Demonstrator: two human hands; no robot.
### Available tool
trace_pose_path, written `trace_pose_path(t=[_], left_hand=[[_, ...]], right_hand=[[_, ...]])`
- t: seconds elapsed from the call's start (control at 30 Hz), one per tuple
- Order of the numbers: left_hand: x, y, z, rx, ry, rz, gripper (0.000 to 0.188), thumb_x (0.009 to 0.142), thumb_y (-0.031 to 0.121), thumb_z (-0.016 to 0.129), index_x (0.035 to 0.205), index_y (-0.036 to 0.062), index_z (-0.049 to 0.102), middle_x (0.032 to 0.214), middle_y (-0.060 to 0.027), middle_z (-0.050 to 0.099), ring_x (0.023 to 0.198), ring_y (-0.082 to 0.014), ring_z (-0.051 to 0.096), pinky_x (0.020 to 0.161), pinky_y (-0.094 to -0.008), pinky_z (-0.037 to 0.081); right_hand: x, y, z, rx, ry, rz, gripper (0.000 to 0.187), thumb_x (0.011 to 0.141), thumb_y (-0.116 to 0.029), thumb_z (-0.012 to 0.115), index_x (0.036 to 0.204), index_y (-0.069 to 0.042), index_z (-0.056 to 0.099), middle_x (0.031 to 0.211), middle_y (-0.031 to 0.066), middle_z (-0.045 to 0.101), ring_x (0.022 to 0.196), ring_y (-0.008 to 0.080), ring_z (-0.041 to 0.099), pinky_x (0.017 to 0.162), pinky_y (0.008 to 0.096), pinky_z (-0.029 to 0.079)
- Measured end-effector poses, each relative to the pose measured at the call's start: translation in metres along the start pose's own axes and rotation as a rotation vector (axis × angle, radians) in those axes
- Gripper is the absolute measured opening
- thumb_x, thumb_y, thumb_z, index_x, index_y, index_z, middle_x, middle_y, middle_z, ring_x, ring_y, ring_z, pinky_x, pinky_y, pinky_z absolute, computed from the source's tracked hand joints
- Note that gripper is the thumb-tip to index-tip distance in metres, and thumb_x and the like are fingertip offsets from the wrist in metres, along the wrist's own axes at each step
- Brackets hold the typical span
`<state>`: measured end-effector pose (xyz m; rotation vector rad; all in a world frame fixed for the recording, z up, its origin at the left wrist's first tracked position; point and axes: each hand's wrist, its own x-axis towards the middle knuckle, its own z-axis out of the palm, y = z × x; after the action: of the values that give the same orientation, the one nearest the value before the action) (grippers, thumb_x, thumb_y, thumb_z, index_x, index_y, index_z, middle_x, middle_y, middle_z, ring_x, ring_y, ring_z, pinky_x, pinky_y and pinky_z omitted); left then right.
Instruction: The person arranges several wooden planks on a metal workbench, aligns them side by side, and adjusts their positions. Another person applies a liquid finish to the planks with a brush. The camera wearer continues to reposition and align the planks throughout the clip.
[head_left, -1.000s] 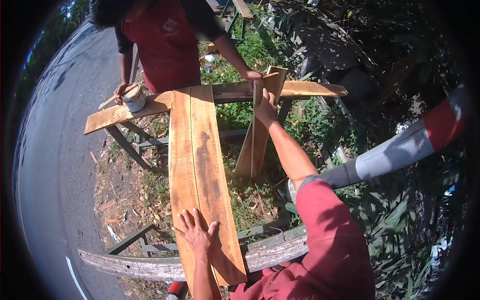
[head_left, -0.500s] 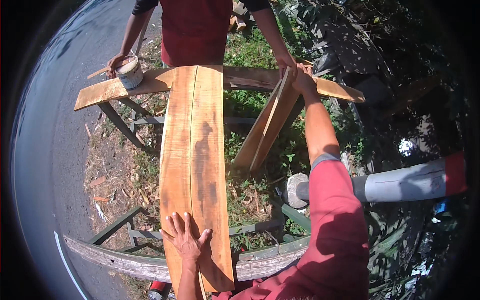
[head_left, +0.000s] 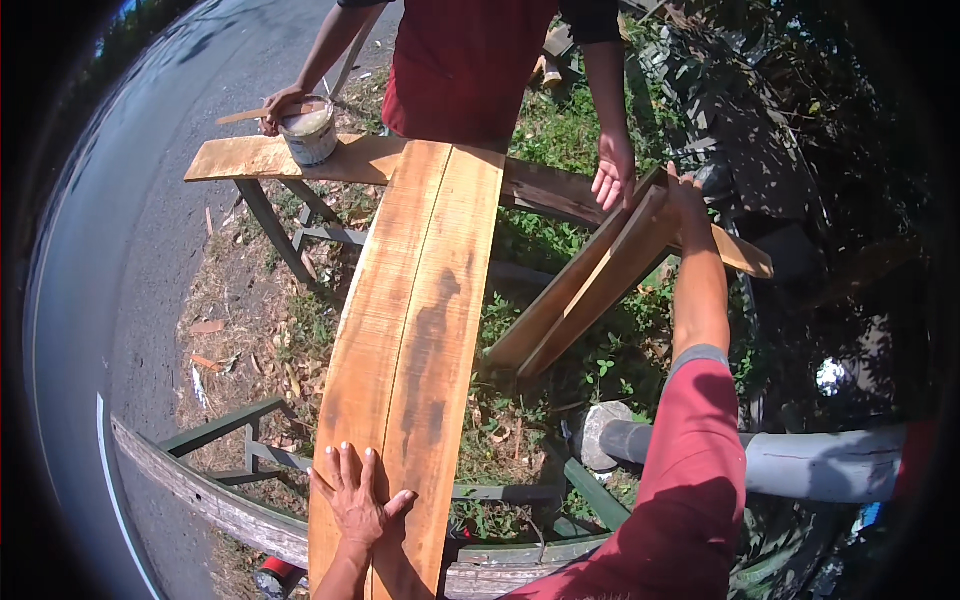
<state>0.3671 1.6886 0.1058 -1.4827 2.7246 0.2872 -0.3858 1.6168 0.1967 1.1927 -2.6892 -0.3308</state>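
Left hand (head_left: 360,505) is spread on the flat boards (head_left: 418,310), which lie side by side across the beams (head_left: 225,512). Right hand (head_left: 688,205) is at the top end of the tilted boards (head_left: 610,282), just right of those; can't tell if it's pinching. Reckon I'm at the steadying-and-shifting step, and the next move calls for controlled support, since my co-worker's hand (head_left: 614,175) looks open nearby.

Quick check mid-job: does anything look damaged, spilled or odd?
Yes: the long, flat tan wooden board on the right of the side-by-side pair has a dark, blotchy patch along its face, resembling a stain against the paler grain. Nothing appears spilled; the round white tub stands upright.
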Motion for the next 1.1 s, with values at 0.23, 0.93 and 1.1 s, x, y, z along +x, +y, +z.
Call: trace_pose_path(t=[0.23, 0.93, 1.1], left_hand=[[-0.005, -0.001, 0.003, 0.003, -0.02, -0.025, 0.095, 0.072, 0.079, 0.059, 0.14, 0.0137, 0.051, 0.155, -0.0206, 0.03, 0.148, -0.0409, 0.012, 0.113, -0.0698, -0.004], [-0.005, 0.005, -0.007, -0.124, -0.005, -0.013, 0.096, 0.074, 0.073, 0.062, 0.145, 0.0115, 0.044, 0.158, -0.0192, 0.025, 0.15, -0.0384, 0.009, 0.114, -0.0674, -0.007], [-0.015, 0.001, -0.002, -0.114, 0.087, 0.015, 0.094, 0.075, 0.061, 0.071, 0.148, 0.0117, 0.036, 0.159, -0.0173, 0.024, 0.15, -0.0356, 0.012, 0.114, -0.0668, -0.003]], right_hand=[[-0.019, -0.019, -0.023, 0.001, -0.012, 0.032, 0.107, 0.058, -0.029, 0.091, 0.148, -0.028, 0.034, 0.124, 0.0135, 0.049, 0.124, 0.0354, 0.046, 0.098, 0.0482, 0.047], [-0.207, 0.003, -0.047, 0.264, 0.468, -0.37, 0.09, 0.048, -0.044, 0.09, 0.123, -0.012, 0.053, 0.108, 0.0103, 0.056, 0.108, 0.0307, 0.055, 0.093, 0.0468, 0.041], [-0.268, -0.021, -0.069, 0.253, 0.377, -0.38, 0.075, 0.048, -0.033, 0.09, 0.109, -0.012, 0.053, 0.094, 0.0088, 0.051, 0.095, 0.0296, 0.054, 0.08, 0.0437, 0.042]])
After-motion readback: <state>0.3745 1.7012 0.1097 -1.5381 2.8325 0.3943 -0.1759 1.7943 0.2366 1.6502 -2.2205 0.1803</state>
